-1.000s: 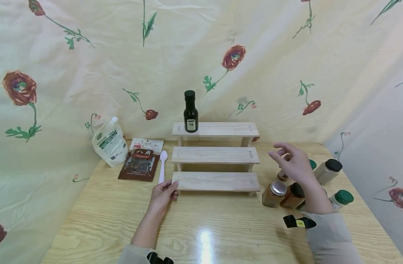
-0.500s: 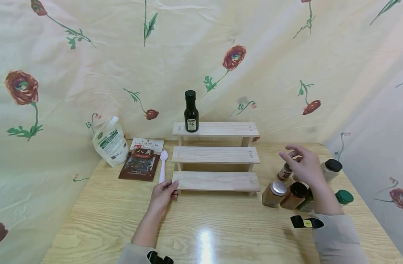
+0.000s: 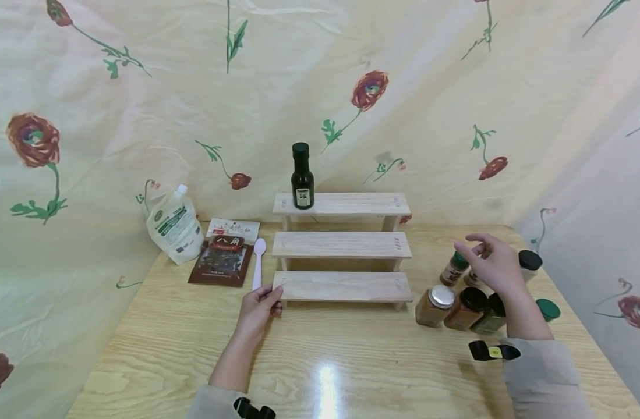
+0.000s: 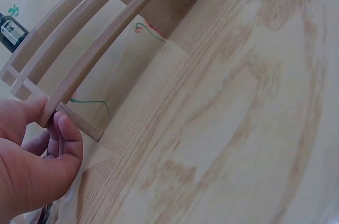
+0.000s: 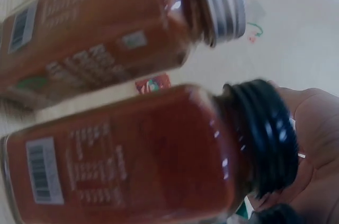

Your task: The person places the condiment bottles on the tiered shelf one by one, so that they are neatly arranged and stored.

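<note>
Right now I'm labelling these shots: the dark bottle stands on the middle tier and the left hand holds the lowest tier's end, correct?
Wrong level: the head view shows the dark bottle on the top tier. The rest is right.

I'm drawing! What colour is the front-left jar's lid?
Silver lid, seen best in the right wrist view.

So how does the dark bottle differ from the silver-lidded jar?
The dark bottle stands on the top shelf; the silver-lidded jar stands on the table. The dark bottle narrows to a slim neck, while the silver-lidded jar has a broad one. The dark bottle looks nearly black; the silver-lidded jar shows brown contents. Both are upright with their tops on.
</note>
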